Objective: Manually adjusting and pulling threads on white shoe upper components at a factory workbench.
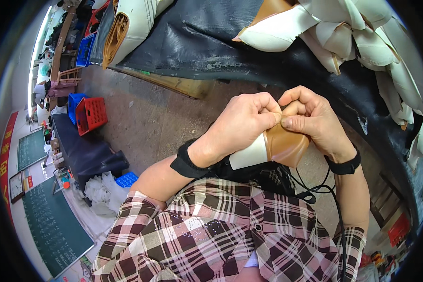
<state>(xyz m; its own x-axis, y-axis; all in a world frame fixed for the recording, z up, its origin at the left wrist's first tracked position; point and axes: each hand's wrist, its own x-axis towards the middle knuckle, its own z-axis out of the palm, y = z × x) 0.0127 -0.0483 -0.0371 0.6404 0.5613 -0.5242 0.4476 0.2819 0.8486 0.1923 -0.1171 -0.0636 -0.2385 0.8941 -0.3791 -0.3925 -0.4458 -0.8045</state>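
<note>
In front of my chest, both hands pinch the top edge of a white-and-tan leather piece (289, 146). My left hand (243, 121) is closed on it, thumb against curled forefinger. My right hand (314, 117) is closed beside it, thumb and fingertips meeting close to my left thumb. Below the hands the piece hangs down, its smooth tan side showing and a white flap (248, 154) sticking out to the left. Whether anything small is held between the fingertips is hidden.
A table under a black cover (192, 47) spans the far side, with a pile of white leather pieces (333, 37) at right and a folded stack (131, 28) at left. A red crate (91, 116) stands on the floor. Black cable (336, 207) runs past my right arm.
</note>
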